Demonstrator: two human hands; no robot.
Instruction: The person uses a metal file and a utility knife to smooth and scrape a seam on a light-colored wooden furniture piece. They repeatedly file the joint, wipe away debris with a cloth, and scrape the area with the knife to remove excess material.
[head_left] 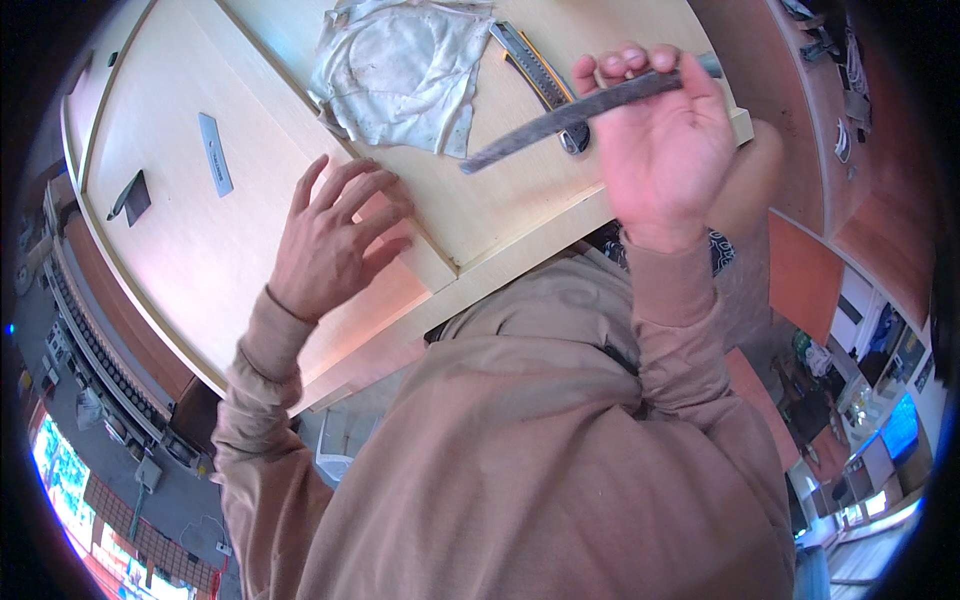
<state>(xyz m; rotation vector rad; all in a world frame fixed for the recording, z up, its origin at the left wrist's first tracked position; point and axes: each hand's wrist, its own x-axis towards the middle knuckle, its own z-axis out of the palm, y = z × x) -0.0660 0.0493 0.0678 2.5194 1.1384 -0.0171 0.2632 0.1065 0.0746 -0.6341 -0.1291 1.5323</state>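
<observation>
Sticking out L of R-hand grip (668, 160), dark flat tool (568, 117) held nr one end, tip past util. knife (535, 72).

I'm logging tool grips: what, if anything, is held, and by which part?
The right hand holds a dark file near its greenish end. The left hand holds nothing.

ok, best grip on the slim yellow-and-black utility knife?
I'd pinch the knife mid-body across its long edges, from above and the right: it's narrow, with the crumpled white cloth close on its left. The dark, narrow bar in the right hand overlaps its lower part.
</observation>
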